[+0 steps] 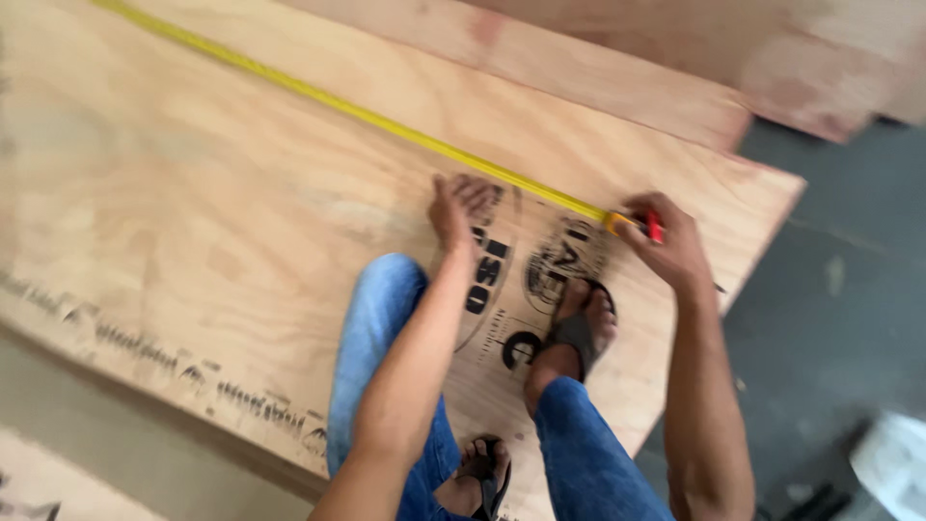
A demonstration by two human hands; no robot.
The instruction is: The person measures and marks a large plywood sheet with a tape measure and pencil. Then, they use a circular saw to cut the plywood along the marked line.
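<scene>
The right hand (675, 246) is gripping a red-and-yellow tape measure case (644, 224), its yellow blade (357, 111) already stretching across the pale plywood sheet (193, 212); the left hand (458, 207) is pressing flat, fingers spread, holding nothing.

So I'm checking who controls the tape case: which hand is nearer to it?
Right. The right hand grips the red and yellow tape case; the left hand presses flat on the plywood, apart from it, beside the tape blade.

A second plywood board (598, 72) lies beyond the far edge; a grey floor (839, 289) with a white bag (892, 463).
</scene>
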